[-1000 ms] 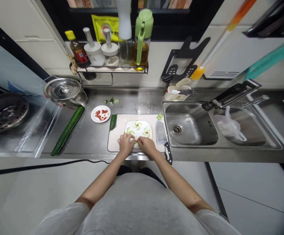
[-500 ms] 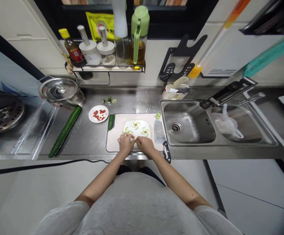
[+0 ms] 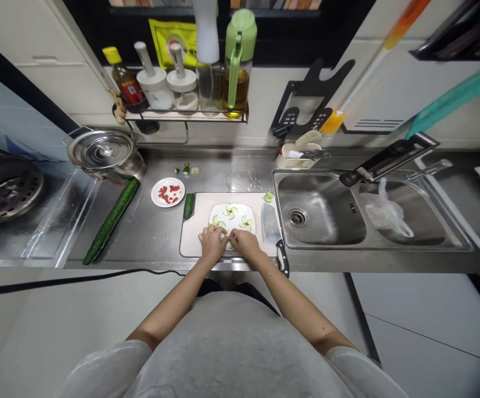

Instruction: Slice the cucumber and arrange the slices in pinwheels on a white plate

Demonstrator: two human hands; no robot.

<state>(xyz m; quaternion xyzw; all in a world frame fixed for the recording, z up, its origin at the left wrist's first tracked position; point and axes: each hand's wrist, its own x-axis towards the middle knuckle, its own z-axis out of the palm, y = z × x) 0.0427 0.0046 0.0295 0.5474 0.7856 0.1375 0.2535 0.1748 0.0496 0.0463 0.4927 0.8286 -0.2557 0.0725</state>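
Observation:
A white plate (image 3: 240, 216) sits on a pale cutting board (image 3: 198, 213) and carries cucumber slices (image 3: 230, 210) laid out in flower shapes with red centres. Both hands meet at the plate's near edge. My left hand (image 3: 211, 244) has its fingers curled and pinched over the slices there. My right hand (image 3: 243, 244) pinches at the same spot from the other side. The slices under the fingertips are mostly hidden. A cleaver (image 3: 272, 231) lies on the board's right edge, handle towards me.
A cucumber half (image 3: 189, 206) lies at the board's left. A whole cucumber (image 3: 111, 221) lies further left, near a lidded pot (image 3: 103, 152). A small dish of red bits (image 3: 167, 192) stands behind. The sink (image 3: 320, 213) is to the right. A bottle rack (image 3: 185, 113) hangs on the wall.
Both hands stay at the plate's near edge with only slight finger shifts. The view has moved a little; nothing else changed place.

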